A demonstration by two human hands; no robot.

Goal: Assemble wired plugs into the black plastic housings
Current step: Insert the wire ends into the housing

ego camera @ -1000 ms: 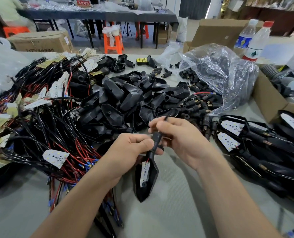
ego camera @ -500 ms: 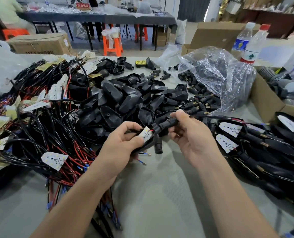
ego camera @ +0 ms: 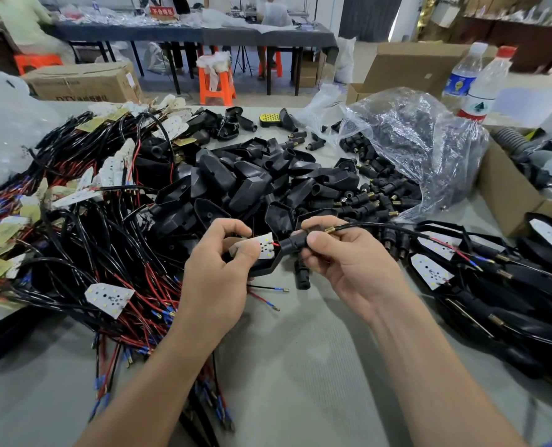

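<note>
Housing [ego camera: 268, 265] is centre frame, just above the bench [ego camera: 300, 366], held in the left hand [ego camera: 216, 279]: fingers curled round the shell, thumb pressing the white board [ego camera: 265, 245] that lies in its open face. Right hand [ego camera: 349, 266] pinches the plug [ego camera: 295, 245] at the housing's neck between thumb and fingers. Its wire [ego camera: 381, 226] runs off right toward the finished stack [ego camera: 494, 279]. Change: a second ago the housing hung point-down with both hands bunched on its stem. Half a second ago it was swinging up. Now it lies sideways with the open side up and the board showing, one hand on each end. My read is that the plug and wire are already through the neck and the board is now being seated in the shell. Fingers partly hide the neck joint, so I can't tell if the plug is fully home. A short red lead shows between board and plug. A loose plug [ego camera: 301, 278] lies on the bench under the hands, with two bare leads [ego camera: 268, 295] beside it. Upper centre: pile of empty housings [ego camera: 236, 185]. Left: heap of wired boards [ego camera: 91, 237]. Upper right: clear bag [ego camera: 423, 140] of plugs. This unit is probably near done and due for the right stack. Lots of parts remain, so the task is far from finished.
</note>
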